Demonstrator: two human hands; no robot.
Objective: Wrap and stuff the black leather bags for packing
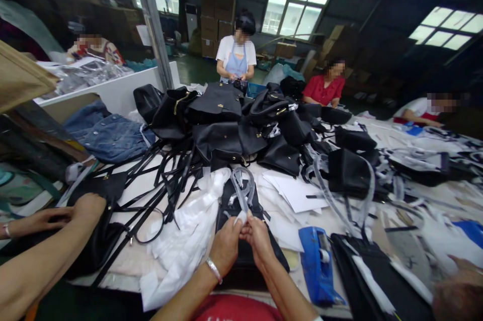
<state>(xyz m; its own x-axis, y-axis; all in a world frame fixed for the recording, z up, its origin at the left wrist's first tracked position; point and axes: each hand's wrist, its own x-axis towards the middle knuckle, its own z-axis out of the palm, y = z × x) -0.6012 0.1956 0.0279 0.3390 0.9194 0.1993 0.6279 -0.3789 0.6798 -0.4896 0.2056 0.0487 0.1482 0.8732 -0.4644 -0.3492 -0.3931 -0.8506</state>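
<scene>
A black bag lies in front of me at the table's near edge, with a clear-wrapped handle looped at its top. Over the bag, my left hand pinches a small white piece at the lower end of the wrapped handle. My right hand meets it there, its fingers closed around the end of the wrapped handle. White tissue is spread just left of the bag.
A blue tape dispenser stands to the right, beside another black bag. Black bags are heaped behind. A co-worker's arms reach in at left; another hand is at far right.
</scene>
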